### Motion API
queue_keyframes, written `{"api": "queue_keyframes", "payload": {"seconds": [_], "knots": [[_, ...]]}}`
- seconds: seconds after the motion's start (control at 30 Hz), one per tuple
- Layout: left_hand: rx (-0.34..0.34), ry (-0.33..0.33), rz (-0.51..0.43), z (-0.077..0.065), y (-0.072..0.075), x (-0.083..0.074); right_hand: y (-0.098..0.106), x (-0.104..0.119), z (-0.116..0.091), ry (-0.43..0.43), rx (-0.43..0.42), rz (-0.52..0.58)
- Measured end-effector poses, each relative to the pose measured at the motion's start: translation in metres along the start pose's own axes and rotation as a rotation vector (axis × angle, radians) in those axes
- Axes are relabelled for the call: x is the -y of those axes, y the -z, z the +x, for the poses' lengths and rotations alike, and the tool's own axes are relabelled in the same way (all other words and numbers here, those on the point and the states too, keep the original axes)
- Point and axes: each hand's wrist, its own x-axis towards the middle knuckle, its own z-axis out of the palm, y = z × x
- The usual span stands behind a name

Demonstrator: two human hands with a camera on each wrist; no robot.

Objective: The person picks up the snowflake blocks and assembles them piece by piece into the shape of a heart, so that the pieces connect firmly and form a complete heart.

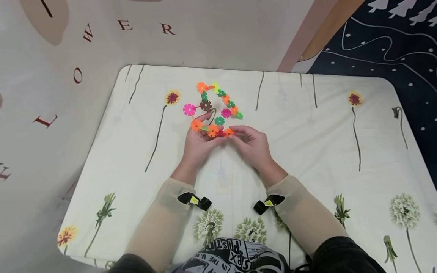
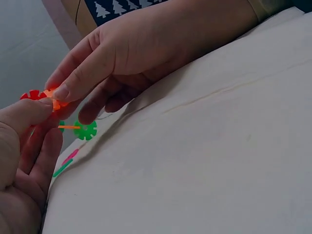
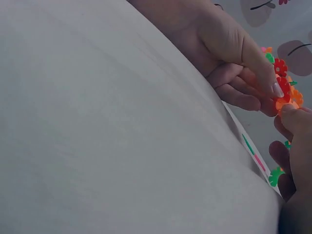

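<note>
A chain of notched plastic interlocking discs (image 1: 206,105) in orange, green, brown, pink and yellow curves over the table ahead of both hands. My left hand (image 1: 197,147) grips its near stretch, thumb and fingers close to a red disc (image 3: 283,86). Between thumb and fingertips, my right hand (image 1: 252,145) pinches the orange disc (image 1: 229,132) beside that red one. The two hands' fingertips nearly meet there, partly covering both discs. Inside the curve, a pink disc (image 1: 226,113) and a green disc (image 1: 219,121) lie on the table just beyond the fingers.
The table (image 1: 307,151) wears a white cloth printed with flowers and stems. A pale wall with letters (image 1: 167,29) rises behind and to the left, and a dark patterned surface (image 1: 385,49) lies at the back right. Both wrists carry a strapped black camera (image 1: 205,203).
</note>
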Motion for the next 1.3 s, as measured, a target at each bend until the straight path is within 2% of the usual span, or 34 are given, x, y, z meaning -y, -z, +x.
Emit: {"api": "queue_keyframes", "payload": {"seconds": [0.13, 0.2, 0.33, 0.53, 0.67, 0.87, 0.97, 1.1, 1.3], "knots": [[-0.001, -0.06, 0.131, 0.0, 0.001, 0.002, 0.001, -0.001, 0.0, 0.075, 0.012, -0.021], [-0.002, -0.06, 0.135, 0.0, 0.001, 0.001, 0.001, -0.001, 0.0, 0.09, 0.015, -0.031], [-0.031, -0.031, 0.109, 0.0, 0.002, 0.0, 0.002, 0.001, 0.003, 0.054, 0.055, -0.083], [-0.101, 0.029, 0.023, -0.001, 0.003, -0.003, 0.003, 0.0, 0.009, -0.006, 0.203, -0.342], [-0.111, 0.056, -0.003, -0.001, 0.003, -0.003, 0.003, 0.001, 0.01, -0.037, 0.299, -0.447], [-0.114, 0.0, 0.025, 0.0, 0.003, -0.003, 0.002, 0.006, 0.011, -0.038, 0.427, -0.598], [-0.128, 0.001, 0.035, 0.001, 0.001, -0.002, 0.002, 0.008, 0.011, -0.052, 0.474, -0.654], [-0.144, 0.039, 0.038, 0.001, 0.0, -0.002, 0.001, 0.012, 0.013, -0.088, 0.523, -0.713], [-0.152, 0.058, 0.009, 0.002, 0.001, -0.003, -0.005, 0.018, 0.026, -0.139, 0.564, -0.763]]}}
